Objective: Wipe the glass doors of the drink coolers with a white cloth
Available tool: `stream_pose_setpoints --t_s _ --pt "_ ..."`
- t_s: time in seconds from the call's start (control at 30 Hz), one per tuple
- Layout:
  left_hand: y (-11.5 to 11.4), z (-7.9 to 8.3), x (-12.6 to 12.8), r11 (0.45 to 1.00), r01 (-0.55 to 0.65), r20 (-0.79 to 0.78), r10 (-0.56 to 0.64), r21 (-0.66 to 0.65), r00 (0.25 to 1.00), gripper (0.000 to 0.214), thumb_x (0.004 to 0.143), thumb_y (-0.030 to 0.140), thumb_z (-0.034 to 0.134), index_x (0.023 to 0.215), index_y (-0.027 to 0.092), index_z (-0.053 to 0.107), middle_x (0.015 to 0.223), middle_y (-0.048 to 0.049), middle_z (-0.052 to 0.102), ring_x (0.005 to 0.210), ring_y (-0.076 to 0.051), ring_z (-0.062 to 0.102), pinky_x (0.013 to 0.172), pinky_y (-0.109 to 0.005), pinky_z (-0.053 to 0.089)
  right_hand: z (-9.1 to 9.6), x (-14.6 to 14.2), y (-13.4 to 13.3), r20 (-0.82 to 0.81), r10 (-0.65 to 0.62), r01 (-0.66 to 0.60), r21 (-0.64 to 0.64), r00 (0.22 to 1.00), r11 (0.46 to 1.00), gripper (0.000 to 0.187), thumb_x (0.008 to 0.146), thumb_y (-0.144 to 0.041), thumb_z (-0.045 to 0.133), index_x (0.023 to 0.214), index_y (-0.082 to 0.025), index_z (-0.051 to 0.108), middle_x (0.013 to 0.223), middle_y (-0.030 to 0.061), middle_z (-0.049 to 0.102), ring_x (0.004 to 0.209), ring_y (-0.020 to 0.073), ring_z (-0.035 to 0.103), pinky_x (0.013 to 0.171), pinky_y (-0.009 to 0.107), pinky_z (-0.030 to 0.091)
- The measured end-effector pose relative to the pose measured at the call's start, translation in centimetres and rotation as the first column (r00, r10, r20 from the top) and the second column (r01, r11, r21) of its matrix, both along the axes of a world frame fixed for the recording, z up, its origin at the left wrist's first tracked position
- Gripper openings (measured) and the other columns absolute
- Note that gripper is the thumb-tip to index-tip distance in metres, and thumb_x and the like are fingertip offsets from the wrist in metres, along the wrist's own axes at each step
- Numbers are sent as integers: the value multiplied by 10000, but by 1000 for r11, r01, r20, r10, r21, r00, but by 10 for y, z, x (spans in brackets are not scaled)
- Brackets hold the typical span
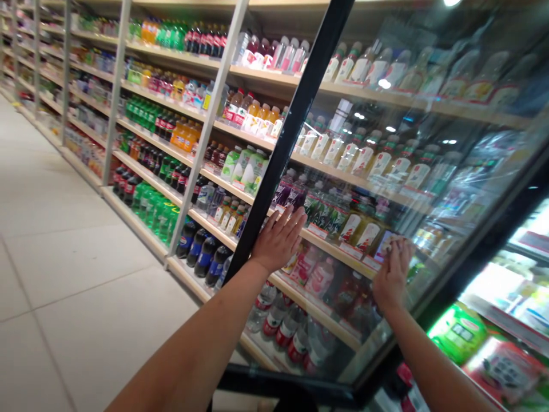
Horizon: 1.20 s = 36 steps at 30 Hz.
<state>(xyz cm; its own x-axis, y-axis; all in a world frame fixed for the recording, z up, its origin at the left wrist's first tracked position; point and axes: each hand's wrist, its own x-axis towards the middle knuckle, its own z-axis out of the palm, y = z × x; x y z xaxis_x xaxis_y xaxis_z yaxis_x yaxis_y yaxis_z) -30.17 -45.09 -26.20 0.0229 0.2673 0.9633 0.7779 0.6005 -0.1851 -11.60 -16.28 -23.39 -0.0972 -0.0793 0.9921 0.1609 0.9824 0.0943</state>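
The person stands at a glass door (386, 171) that hangs swung out from a lit cooler (510, 286) on the right, and both bare hands are on the pane. The left hand (278, 239) lies flat with its fingers spread and pointing up, the palm against the glass just beside the door's black edge (295, 114). The right hand (391, 274) is further along the pane towards the hinge side, fingers together and pressed flat. Neither hand grips anything; both are open and only lean on the door.

Through the glass, and on past it to the left, run long shelves (171, 103) packed with drink bottles (148, 209), above a pale tiled floor (64, 257). Inside the cooler a green pack (457, 332) lies on a bright shelf.

By the look of it, the step in hand is moving the door on its hinges by pushing with the palms. Which way it is being swung I cannot tell from here. Flat palms give no hold on smooth glass, so steering it calls for steady, even pressure from both, and the left hand sits close enough to the black edge to take hold there if a firmer grip is wanted.
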Motion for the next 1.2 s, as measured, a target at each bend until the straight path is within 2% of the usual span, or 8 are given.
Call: stream_pose_setpoints --t_s 0.1,0.3,0.47,0.63,0.7,0.9,1.1,1.2 --pt "-1 1 0 1000 -6 -8 6 -4 1000 569 1037 321 433 1564 121 354 1623 -71 327 1559 -263 132 1290 -463 105 -2 -1 -4 100 12 -19 72 995 997 491 1048 -216 374 1538 -216 410 1605 144 359 1543 303 226 1220 659 264" --pt "-1 1 1 1000 -18 -4 18 2 1000 580 1036 323 435 1573 129 333 1623 -71 327 1557 -260 150 1290 -460 116 20 -12 -13 -40 40 -38 59 998 998 467 1042 -222 396 1503 -191 463 1572 153 409 1523 311 282 1216 673 267" --pt "-2 1 2 1000 -21 -16 21 1 1000 572 1034 323 442 1564 126 354 1616 -75 342 1553 -266 170 1285 -462 119 15 -16 -25 149 52 -78 174 988 982 501 1026 -177 413 1520 -256 438 1575 118 416 1531 302 263 1212 660 286" --pt "-1 2 3 999 -35 -13 35 5 999 560 1037 326 440 1555 125 372 1621 -72 331 1550 -272 186 1282 -458 122 44 -25 -28 -55 66 -60 113 996 992 472 1027 -187 395 1489 -208 487 1569 141 419 1513 307 308 1214 665 276" --pt "-1 2 3 999 -41 -18 41 6 999 557 1038 327 440 1551 121 379 1623 -70 326 1550 -274 181 1285 -454 107 39 -30 -37 -52 66 -58 131 996 990 490 1023 -182 387 1507 -207 461 1577 143 406 1523 310 284 1211 673 271" --pt "-3 2 3 1000 -29 -21 29 9 999 550 1032 318 441 1542 117 393 1611 -74 355 1549 -265 192 1286 -449 99 -8 -43 -73 292 -8 -91 324 956 942 573 993 -91 402 1531 -289 414 1550 95 465 1538 247 254 1230 562 294" --pt "-2 3 3 1000 -15 -37 16 25 999 556 1021 309 469 1534 105 398 1609 -80 364 1555 -264 164 1289 -449 89 21 -62 -92 134 93 -128 284 987 950 567 1007 -104 361 1548 -272 386 1583 110 411 1542 268 237 1217 602 303" --pt "-1 2 1 999 8 -41 -7 35 999 556 1014 295 482 1528 101 397 1600 -87 386 1562 -252 120 1292 -441 74 20 -71 -106 125 109 -140 278 986 950 588 1011 -122 366 1577 -275 322 1592 113 394 1547 286 217 1211 623 306"
